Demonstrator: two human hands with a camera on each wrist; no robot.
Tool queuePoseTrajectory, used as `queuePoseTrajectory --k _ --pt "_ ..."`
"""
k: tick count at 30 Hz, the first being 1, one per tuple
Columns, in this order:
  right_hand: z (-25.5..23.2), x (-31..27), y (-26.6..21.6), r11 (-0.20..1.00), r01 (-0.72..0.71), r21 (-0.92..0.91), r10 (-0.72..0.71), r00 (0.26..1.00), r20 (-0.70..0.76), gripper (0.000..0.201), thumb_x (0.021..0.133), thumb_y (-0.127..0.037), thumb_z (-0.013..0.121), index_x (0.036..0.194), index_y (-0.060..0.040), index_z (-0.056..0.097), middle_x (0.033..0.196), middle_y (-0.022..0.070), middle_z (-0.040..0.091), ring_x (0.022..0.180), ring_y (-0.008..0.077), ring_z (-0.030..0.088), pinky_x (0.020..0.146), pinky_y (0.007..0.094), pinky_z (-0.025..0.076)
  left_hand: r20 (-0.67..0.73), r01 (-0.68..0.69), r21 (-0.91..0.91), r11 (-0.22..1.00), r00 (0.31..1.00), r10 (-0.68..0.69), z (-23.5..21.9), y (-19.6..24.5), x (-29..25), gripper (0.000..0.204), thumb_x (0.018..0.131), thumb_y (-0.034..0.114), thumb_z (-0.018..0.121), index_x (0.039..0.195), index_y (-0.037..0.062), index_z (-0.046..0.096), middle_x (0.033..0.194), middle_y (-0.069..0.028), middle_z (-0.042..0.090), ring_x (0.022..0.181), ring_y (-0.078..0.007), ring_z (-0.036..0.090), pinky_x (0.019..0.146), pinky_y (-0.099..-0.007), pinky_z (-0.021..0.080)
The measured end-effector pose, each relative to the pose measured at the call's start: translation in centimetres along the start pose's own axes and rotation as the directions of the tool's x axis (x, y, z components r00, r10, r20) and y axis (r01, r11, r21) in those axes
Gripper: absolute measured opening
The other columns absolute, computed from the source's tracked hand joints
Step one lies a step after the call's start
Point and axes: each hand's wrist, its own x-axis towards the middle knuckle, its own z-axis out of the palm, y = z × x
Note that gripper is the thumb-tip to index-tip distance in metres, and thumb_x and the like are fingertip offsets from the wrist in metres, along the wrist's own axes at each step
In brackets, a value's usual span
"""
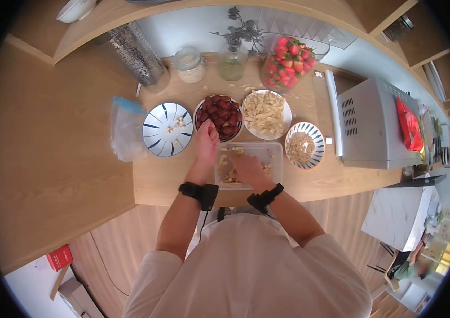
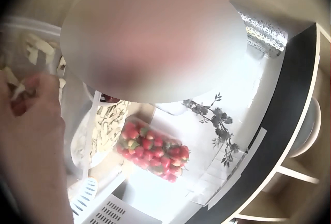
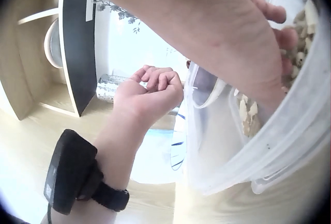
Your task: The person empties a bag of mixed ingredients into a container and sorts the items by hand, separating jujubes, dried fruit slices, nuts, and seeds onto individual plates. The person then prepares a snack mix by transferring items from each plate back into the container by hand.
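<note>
A clear plastic box near the table's front edge holds pale dried pieces. My right hand reaches down into it, fingertips among the pieces; I cannot tell whether they pinch one. Fingers curled into the palm, my left hand hovers at the near side of a bowl of red dates. The right wrist view shows that left hand beside the box wall, with nothing visible in it. A blue-striped plate on the left carries several small pale seeds.
Pale slices fill a white plate behind the box, and a striped bowl of thin shreds stands to its right. Plastic bags lie left. A glass jar, a vase and a strawberry container line the back. A grey appliance flanks the right.
</note>
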Motion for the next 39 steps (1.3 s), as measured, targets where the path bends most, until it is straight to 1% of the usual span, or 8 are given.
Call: queuePoseTrajectory --k 6,8,11,21,23,30,33,39 --pt "0.4 0.3 -0.3 0.998 0.050 0.035 -0.050 0.999 -0.013 0.039 0.075 -0.027 0.075 0.106 -0.0082 0.061 0.089 0.0112 0.069 0.086 0.0303 0.069 0.070 0.0435 0.054 -0.028 -0.225 0.423 0.878 0.965 0.261 -1.2 -1.1 0.9 0.024 0.096 0.028 0.059 0.079 0.0118 0.056 0.057 0.0031 0.043 0.048 -0.0063 0.038 0.044 -0.0268 0.028" --pt "0.2 0.1 -0.4 0.998 0.050 0.026 -0.049 0.999 -0.013 0.033 0.076 -0.026 0.074 0.102 -0.0102 0.062 0.090 0.0112 0.069 0.087 0.0303 0.068 0.070 0.0443 0.054 0.386 -0.543 0.794 0.275 0.799 0.461 -0.6 -0.6 -0.5 0.021 0.093 0.026 0.063 0.080 0.0095 0.058 0.058 -0.0030 0.054 0.050 -0.0152 0.053 0.048 -0.0317 0.040" --pt "-0.1 -0.1 -0.1 0.999 0.035 0.034 -0.036 0.999 0.023 0.027 0.078 -0.024 0.071 0.101 -0.0126 0.063 0.090 0.0104 0.069 0.088 0.0298 0.068 0.071 0.0448 0.054 0.554 -0.579 0.814 0.037 0.795 0.248 -0.4 0.0 -1.5 0.019 0.092 0.021 0.063 0.081 0.0069 0.058 0.062 -0.0072 0.059 0.054 -0.0216 0.058 0.050 -0.0342 0.043" --pt "-0.2 -1.3 1.7 0.997 -0.079 0.014 0.079 0.996 0.037 0.012 0.079 -0.016 0.066 0.091 -0.0142 0.068 0.088 0.0098 0.070 0.086 0.0305 0.069 0.070 0.0435 0.053 0.697 -0.676 0.717 -0.167 0.699 0.163 -0.9 0.1 -3.4 0.013 0.087 0.020 0.068 0.082 0.0094 0.061 0.061 -0.0076 0.060 0.054 -0.0266 0.059 0.050 -0.0371 0.044" --pt "-0.4 -1.6 2.1 0.995 -0.104 -0.002 0.104 0.994 0.034 0.015 0.078 -0.016 0.066 0.092 -0.0144 0.069 0.088 0.0102 0.070 0.087 0.0308 0.069 0.071 0.0439 0.053 0.593 -0.587 0.805 -0.081 0.794 0.137 -0.9 0.5 -3.9 0.014 0.088 0.023 0.065 0.085 0.0101 0.062 0.065 -0.0070 0.061 0.057 -0.0282 0.060 0.052 -0.0388 0.046" --pt "-2.6 -2.9 2.9 0.982 -0.166 0.095 0.163 0.986 0.040 0.024 0.074 -0.024 0.071 0.095 -0.0132 0.069 0.087 0.0102 0.071 0.088 0.0314 0.069 0.074 0.0450 0.053 0.509 -0.511 0.860 -0.024 0.850 0.135 -2.7 0.5 -3.7 0.011 0.088 0.021 0.065 0.085 0.0101 0.063 0.060 -0.0082 0.058 0.054 -0.0275 0.059 0.049 -0.0379 0.044" --pt "-3.3 -3.3 2.9 0.966 -0.227 0.121 0.219 0.973 0.072 0.028 0.073 -0.028 0.073 0.096 -0.0124 0.069 0.089 0.0108 0.070 0.088 0.0315 0.069 0.075 0.0446 0.053 0.579 -0.576 0.814 -0.077 0.792 0.194 -3.3 0.5 -3.7 0.013 0.088 0.020 0.068 0.084 0.0081 0.062 0.057 -0.0084 0.057 0.049 -0.0244 0.057 0.047 -0.0333 0.043" --pt "-2.8 -3.4 3.3 0.968 -0.226 0.107 0.217 0.972 0.086 0.030 0.072 -0.030 0.075 0.095 -0.0112 0.068 0.090 0.0113 0.070 0.091 0.0311 0.067 0.076 0.0441 0.053 0.778 -0.663 0.592 -0.458 0.619 0.109 -3.7 0.8 -6.5 0.008 0.085 0.022 0.067 0.083 0.0148 0.062 0.066 -0.0040 0.061 0.056 -0.0255 0.061 0.051 -0.0374 0.050"
